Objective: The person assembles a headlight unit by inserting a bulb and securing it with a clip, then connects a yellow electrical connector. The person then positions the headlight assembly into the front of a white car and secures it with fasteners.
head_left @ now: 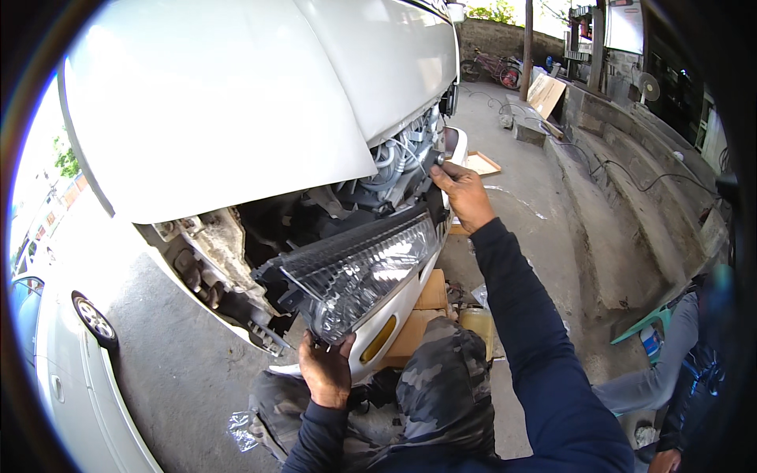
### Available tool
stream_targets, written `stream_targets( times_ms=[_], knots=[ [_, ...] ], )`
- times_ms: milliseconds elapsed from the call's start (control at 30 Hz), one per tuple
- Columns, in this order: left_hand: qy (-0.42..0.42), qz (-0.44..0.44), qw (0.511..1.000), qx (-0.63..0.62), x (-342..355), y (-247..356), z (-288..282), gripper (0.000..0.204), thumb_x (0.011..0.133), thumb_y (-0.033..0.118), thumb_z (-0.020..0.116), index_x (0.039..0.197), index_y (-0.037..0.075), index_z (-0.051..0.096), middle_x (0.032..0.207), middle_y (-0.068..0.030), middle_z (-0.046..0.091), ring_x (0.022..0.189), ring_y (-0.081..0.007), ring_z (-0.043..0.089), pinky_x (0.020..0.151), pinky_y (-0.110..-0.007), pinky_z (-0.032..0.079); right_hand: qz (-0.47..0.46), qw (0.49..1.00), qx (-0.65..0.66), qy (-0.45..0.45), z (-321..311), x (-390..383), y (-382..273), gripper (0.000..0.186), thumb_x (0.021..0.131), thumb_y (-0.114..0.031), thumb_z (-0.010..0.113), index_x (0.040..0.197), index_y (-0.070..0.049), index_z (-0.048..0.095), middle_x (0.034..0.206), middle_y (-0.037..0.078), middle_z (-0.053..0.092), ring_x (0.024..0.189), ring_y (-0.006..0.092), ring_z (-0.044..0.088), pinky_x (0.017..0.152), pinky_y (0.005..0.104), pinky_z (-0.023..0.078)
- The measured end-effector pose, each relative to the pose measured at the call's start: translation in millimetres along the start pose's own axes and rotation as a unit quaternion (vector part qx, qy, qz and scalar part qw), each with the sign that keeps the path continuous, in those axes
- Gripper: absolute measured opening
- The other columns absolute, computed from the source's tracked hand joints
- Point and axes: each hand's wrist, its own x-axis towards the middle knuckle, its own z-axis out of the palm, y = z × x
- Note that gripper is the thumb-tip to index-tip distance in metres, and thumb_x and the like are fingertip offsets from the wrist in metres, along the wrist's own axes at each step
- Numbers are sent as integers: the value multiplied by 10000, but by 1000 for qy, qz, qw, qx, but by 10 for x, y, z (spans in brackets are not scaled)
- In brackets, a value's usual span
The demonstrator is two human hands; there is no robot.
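— So, what do your hands have?
— One clear headlight (359,272), half out of the white car's (236,102) front. My left hand (326,370) grasps its lower corner; my right hand (464,193) grips its far end, fingers clenched.
— Anything else?
— One amber side lamp (378,339) below.

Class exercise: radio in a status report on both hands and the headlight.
Left hand grips headlight lower corner. Right hand holds its far end. Headlight partly out of white car. Nothing between hands.
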Motion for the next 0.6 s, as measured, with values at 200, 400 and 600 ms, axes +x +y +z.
stream_targets(
  times_ms=[200, 400, 600],
  knots=[
    [8, -21, 999, -35, 144, -142, -227, 375, 1029, 381, 652, 1279, 103, 655, 1341, -88, 709, 1244, -347, 665, 1086, -608, 526, 26, 998, -62, 12, 117, 73, 99, 659, 1021, -471, 781, 1322, 109, 699, 1137, 132, 772, 1031, 171, 673, 940, 298, 525],
    [-38, -81, 995, -53, 261, -202, -293, 366, 1020, 363, 685, 1280, 108, 652, 1352, -61, 691, 1228, -290, 644, 1090, -550, 507, 93, 994, 56, 1, 238, 55, 65, 463, 1092, -351, 702, 1289, 68, 692, 1123, 95, 757, 975, 159, 692, 881, 303, 564],
    [-38, -99, 992, -73, 440, -207, -322, 302, 1050, 342, 631, 1237, 108, 667, 1270, -56, 721, 1182, -265, 663, 1107, -520, 483, 127, 984, 120, 31, 282, -47, -141, 247, 1108, -146, 606, 1248, 40, 687, 1112, 100, 748, 959, 197, 721, 901, 350, 607]
  ],
)
